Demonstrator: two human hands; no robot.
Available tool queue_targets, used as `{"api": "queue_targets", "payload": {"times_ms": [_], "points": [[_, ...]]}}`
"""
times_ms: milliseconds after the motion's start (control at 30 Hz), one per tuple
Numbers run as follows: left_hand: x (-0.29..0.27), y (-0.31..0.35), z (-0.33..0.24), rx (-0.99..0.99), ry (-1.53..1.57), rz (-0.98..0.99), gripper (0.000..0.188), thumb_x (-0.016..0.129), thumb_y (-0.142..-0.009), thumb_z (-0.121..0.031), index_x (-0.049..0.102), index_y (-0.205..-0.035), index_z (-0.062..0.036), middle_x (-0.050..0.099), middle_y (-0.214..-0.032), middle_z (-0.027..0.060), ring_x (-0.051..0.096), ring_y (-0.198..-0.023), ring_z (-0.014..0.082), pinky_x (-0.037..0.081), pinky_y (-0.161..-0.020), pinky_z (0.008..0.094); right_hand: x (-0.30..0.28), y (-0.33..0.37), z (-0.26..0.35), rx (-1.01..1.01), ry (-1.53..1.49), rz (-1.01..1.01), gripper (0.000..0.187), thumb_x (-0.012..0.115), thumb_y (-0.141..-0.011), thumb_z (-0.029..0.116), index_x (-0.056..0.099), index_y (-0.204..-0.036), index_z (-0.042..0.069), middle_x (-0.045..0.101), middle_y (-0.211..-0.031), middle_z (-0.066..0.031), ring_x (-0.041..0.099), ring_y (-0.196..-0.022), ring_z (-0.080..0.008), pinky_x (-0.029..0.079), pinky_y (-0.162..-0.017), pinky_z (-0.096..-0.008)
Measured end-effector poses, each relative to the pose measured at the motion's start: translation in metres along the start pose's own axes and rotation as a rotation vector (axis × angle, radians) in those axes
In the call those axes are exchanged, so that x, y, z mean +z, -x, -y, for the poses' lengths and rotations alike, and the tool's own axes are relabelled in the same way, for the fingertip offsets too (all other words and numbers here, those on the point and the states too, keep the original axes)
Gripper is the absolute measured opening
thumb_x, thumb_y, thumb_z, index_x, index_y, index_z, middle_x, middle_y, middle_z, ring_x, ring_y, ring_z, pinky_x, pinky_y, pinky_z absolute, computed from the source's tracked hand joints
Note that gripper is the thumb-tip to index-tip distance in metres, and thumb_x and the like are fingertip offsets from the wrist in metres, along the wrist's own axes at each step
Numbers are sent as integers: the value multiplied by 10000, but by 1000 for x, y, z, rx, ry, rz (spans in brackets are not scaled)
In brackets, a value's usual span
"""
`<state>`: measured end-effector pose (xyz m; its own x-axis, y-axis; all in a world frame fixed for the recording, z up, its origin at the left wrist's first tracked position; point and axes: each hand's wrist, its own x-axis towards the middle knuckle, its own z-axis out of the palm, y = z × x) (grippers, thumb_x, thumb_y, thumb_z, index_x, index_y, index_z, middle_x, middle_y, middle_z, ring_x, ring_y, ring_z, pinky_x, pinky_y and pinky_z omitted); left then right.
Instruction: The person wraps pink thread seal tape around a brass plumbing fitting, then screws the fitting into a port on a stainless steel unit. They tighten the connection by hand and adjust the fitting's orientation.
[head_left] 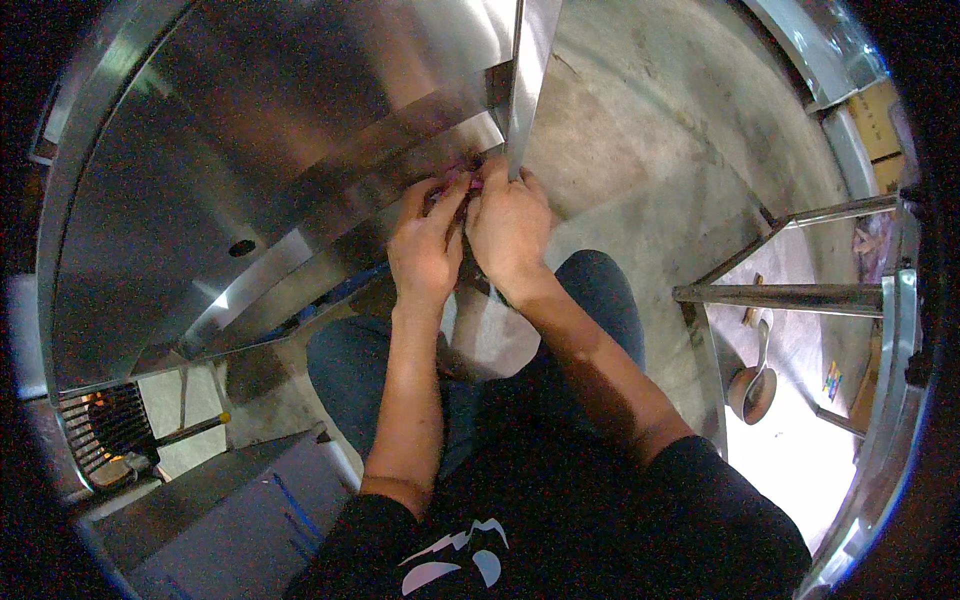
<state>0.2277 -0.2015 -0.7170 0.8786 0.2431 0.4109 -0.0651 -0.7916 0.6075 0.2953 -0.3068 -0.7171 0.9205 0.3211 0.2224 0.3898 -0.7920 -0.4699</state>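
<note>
Seen from above, w/ both forearms reaching fwd from short black sleeves (700, 490) and over knees in dark-blue jeans (605, 290). Bringing L hand (425, 250) and R hand (508, 225) close tog., side by side, nr top ctr. Curling L fingers inward, mostly closed, w/ tips at a small purplish thing (477, 184) btwn the hands; bending R fingers down to same spot from the other side. Can't tell firm grip from mere touch on either side, w/ tips partly hidden and view blurry/grainy. Can't tell exact kind of purplish thing either; located right at the fingertips, nr lower end of an upright steel strip (532, 70). To L, running up and away: a big shiny steel panel (300, 110) w/ a dark oval hole (242, 248). To R: bare grey concrete floor (610, 130), then a metal rail (790, 296) and, beyond/below, a round brown vessel (738, 395) w/ a pale spoon (763, 350) leaning in it. At far R edge, yellowish boxes (875, 120). At lower L, a dark slatted unit (105, 435) w/ orange glow inside, plus a yellow-tipped bar (195, 430) just beside it.
</note>
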Motion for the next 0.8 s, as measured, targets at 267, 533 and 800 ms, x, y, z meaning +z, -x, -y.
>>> {"api": "queue_targets", "payload": {"times_ms": [267, 533, 800], "points": [[3, 21, 9, -99, -273, -20, 444, 621, -831, -70, 685, -1229, -256, 597, -1202, 155, 653, -978, 394, 552, -803, 467, -4, 17, -20, -45, -347, -105, 482, 662, -805, 105, 507, -1241, -28, 604, -1121, -262, 575, -1091, -439, 432, -1000, -501], [26, 36, 18, -195, -275, -16, 498, 639, -804, -33, 681, -1242, -267, 590, -1231, 154, 638, -1037, 373, 553, -815, 458, 32, 29, -36, 130, -479, -86, 482, 663, -807, 80, 478, -1243, -9, 585, -1155, -259, 552, -1106, -443, 439, -958, -505], [82, 40, 42, -104, 41, -231, 387, 606, -821, -52, 672, -1203, -47, 613, -1191, 208, 615, -1068, 446, 523, -911, 482, 47, 21, -31, 287, -744, -42, 389, 705, -866, 208, 555, -1152, -8, 679, -983, -192, 662, -947, -379, 514, -865, -425]]}}
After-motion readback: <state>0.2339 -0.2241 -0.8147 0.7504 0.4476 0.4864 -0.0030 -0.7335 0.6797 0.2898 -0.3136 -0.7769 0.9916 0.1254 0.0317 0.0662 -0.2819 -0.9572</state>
